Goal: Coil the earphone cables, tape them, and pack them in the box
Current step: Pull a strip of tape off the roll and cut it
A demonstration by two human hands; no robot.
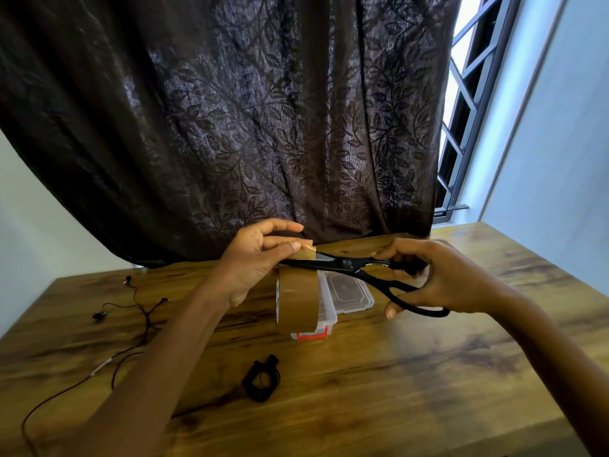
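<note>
Earphones [261,378], already coiled into a black bundle, lie on the wooden table [428,357] just in front of the box [333,308]. A second, uncoiled set [141,311] sprawls well to the left of the box, its cable trailing toward the table's near left edge. The left hand [253,262] pinches the free end of brown tape [298,301] between thumb and fingers, and the roll hangs below it, in front of the box. The right hand [438,278] grips the handles of black scissors [359,270], fingers through the loops, blades partly parted at the tape strip above the roll. The clear box has a red latch and its lid lies open behind it. No writing is legible anywhere.
</note>
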